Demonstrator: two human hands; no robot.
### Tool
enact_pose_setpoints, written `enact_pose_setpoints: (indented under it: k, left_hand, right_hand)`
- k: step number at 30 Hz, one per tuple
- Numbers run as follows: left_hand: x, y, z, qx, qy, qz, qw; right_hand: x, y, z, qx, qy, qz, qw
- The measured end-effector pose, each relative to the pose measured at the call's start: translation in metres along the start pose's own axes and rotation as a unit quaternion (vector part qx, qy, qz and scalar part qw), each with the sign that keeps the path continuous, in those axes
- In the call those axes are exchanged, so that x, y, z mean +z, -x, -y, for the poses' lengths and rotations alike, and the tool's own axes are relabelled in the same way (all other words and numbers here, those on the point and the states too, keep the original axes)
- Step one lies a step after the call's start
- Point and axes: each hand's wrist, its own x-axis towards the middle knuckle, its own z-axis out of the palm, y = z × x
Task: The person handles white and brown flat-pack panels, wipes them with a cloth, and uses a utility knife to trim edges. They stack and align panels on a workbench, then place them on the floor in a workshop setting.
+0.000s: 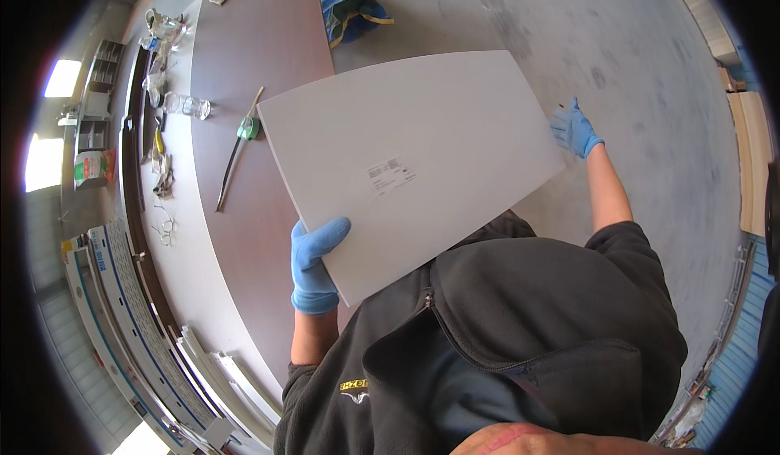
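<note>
A flat white panel (439,122) with a printed label (391,175) stuck on its face is held at a slant in front of my body. My left hand (313,260), in a blue work glove, grips the panel's near left edge with the thumb over the face; the other fingers are hidden beneath. My right hand (575,130), also gloved in blue, is beside the panel's right edge with its fingers spread and its palm partly visible. Whether it touches that edge is hard to tell.
Left of me runs a table with a dark brown board (244,154). On it are a small green object (249,128) with a dark strip, a clear plastic bottle (187,106) and glasses (167,227). A blue bag (349,8) lies beyond. Long boxes (122,292) stand lower left.
</note>
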Motion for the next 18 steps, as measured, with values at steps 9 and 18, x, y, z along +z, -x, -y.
enact_pose_setpoints:
  k: [9,18]
  left_hand:
    - [0.057,-0.199,-0.023,0.013,-0.116,-0.024,0.993]
    - [0.104,-0.381,-0.049,0.439,-0.551,0.045,0.708]
  right_hand:
    - [0.059,-0.073,0.162,-0.181,0.029,-0.152,0.971]
    - [0.085,-0.091,0.370,-0.582,-0.398,-0.178,0.687]
